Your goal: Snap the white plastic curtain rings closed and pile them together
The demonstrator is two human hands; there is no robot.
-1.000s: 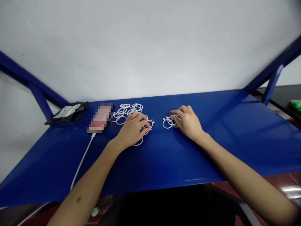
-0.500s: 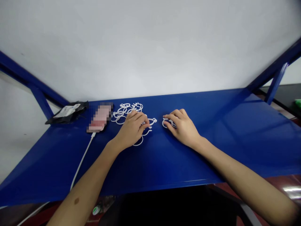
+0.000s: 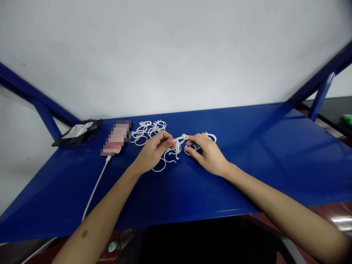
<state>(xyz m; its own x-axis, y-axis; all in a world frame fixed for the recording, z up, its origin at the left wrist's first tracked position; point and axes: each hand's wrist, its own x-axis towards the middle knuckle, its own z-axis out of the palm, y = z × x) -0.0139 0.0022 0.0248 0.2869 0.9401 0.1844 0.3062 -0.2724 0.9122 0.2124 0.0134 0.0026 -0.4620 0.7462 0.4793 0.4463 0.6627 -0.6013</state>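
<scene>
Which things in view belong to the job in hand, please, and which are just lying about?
Belonging to the job:
white ring in the left hand's grip
right hand, fingertips near that ring's end
loose white rings near both hands

Lying about:
phone
white cable running from the phone
black packet, left of the phone

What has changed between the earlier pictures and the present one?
The right hand has moved left, close to the white ring that the left hand now pinches. The left hand has turned, showing more thumb. The smartphone, white cable and black package stayed in place.
</scene>
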